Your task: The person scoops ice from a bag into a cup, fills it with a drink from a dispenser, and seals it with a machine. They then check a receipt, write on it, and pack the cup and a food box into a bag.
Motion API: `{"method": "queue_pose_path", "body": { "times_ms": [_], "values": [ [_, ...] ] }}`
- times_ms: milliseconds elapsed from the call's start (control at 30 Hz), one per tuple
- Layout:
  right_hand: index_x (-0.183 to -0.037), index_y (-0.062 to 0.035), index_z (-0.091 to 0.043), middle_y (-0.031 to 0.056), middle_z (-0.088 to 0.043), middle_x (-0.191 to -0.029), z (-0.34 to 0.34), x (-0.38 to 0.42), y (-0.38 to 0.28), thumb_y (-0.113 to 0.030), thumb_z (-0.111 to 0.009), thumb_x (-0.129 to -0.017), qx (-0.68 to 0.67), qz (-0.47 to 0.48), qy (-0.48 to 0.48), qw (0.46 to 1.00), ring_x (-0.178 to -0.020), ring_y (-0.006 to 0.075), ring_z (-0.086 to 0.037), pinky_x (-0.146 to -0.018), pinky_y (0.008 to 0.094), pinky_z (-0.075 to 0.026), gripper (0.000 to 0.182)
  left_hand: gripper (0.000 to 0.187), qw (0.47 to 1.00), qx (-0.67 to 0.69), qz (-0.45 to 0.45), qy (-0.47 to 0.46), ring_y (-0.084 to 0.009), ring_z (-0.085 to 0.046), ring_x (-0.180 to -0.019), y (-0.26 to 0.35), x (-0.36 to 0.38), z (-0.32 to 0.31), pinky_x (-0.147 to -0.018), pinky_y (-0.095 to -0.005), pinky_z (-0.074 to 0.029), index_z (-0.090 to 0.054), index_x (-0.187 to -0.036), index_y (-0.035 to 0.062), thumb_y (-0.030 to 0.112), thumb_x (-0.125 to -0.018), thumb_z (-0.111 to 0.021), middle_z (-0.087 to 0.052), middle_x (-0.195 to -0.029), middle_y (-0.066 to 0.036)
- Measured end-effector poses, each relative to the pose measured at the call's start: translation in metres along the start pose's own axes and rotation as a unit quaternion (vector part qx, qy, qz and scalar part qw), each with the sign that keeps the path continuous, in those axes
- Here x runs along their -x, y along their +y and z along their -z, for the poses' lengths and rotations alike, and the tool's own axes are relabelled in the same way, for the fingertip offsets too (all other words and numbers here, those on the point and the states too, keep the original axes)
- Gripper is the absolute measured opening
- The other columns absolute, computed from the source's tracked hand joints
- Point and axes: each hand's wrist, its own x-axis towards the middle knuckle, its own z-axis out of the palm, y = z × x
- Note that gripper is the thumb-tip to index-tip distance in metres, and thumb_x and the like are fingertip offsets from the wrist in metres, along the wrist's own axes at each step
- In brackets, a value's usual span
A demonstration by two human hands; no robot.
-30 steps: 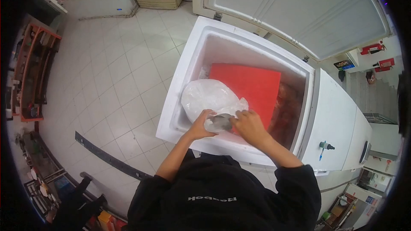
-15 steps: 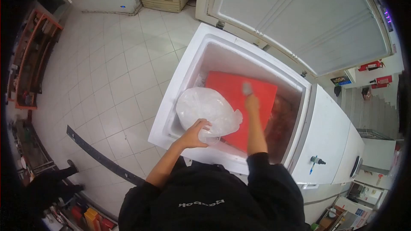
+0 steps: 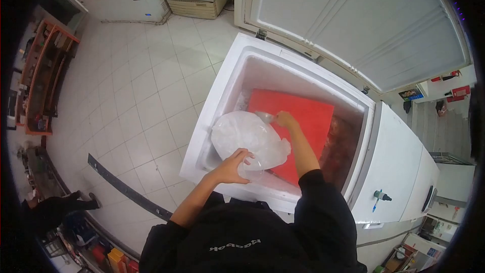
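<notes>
A translucent plastic bag of ice [image 3: 242,132] rests inside the open chest freezer [image 3: 212,91], partly over a red board [image 3: 308,116]. Beside the bag's near edge, my left hand [image 3: 231,167] is curled round a clear plastic cup [image 3: 252,170]. My right hand [image 3: 287,120] reaches over the red board with its fingers closed on a small scoop [image 3: 264,117], whose head is at the bag's far edge. The scoop looks greyish, and my fingers hide its handle.
The freezer's raised lid [image 3: 353,25] stands at the back. A closed white lid [image 3: 394,167] lies to the right with a small dark-green object [image 3: 382,195] on it. Other freezers and a wooden shelf [image 3: 43,81] stand farther off. A person in dark clothes [image 3: 55,210] is at lower left.
My right hand has moved left and slightly toward me, bringing the scoop from above the red board to the ice bag. My left hand keeps hold of the cup. The view has shifted slightly.
</notes>
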Motion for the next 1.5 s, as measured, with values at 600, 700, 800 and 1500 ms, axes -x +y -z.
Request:
{"method": "queue_pose_path", "body": {
  "times_ms": [600, 700, 800, 1500],
  "values": [
    [-0.087, 0.0042, -0.055, 0.0189, -0.061, -0.068, -0.192, 0.176, 0.039, -0.031, -0.039, -0.096, -0.251, -0.141, 0.324, 0.901, -0.054, 0.0293, -0.057, -0.047, 0.0438, -0.04, 0.04, 0.078, 0.998, 0.05, -0.011, -0.032, -0.0232, -0.057, -0.099, -0.01, 0.002, 0.004, -0.089, -0.0341, -0.044, -0.043, -0.124, 0.0067, 0.013, -0.057, -0.083, -0.043, -0.121, -0.012],
    [-0.075, 0.0012, -0.049, 0.0103, -0.054, -0.059, -0.126, 0.214, 0.072, -0.032, -0.039, -0.096, -0.496, -0.241, 0.224, 0.803, -0.048, 0.022, -0.049, -0.044, 0.0401, -0.036, 0.041, 0.079, 0.998, 0.042, -0.006, -0.042, -0.0231, -0.057, -0.099, -0.008, 0.0, 0.006, -0.089, -0.034, -0.044, -0.042, -0.124, 0.0055, 0.013, -0.057, -0.083, -0.043, -0.121, -0.012],
    [-0.073, 0.0006, -0.048, 0.0084, -0.051, -0.058, -0.18, 0.184, 0.104, -0.033, -0.039, -0.096, -0.413, -0.236, 0.431, 0.767, -0.048, 0.0185, -0.046, -0.043, 0.038, -0.036, 0.042, 0.079, 0.998, 0.042, -0.015, -0.054, -0.023, -0.057, -0.098, -0.009, -0.004, 0.007, -0.089, -0.0339, -0.044, -0.042, -0.124, 0.0042, 0.013, -0.057, -0.084, -0.043, -0.121, -0.012],
    [-0.094, 0.0047, -0.062, 0.0283, -0.062, -0.092, -0.069, 0.12, 0.08, -0.034, -0.034, -0.095, -0.275, -0.167, 0.299, 0.899, -0.09, 0.0408, -0.061, -0.073, 0.0501, -0.048, 0.047, 0.093, 0.991, 0.119, -0.027, -0.059, -0.0249, -0.053, -0.109, -0.033, 0.007, 0.003, -0.094, -0.036, -0.043, -0.031, -0.133, 0.0027, 0.007, -0.057, -0.084, -0.04, -0.125, -0.011]
  ]
}}
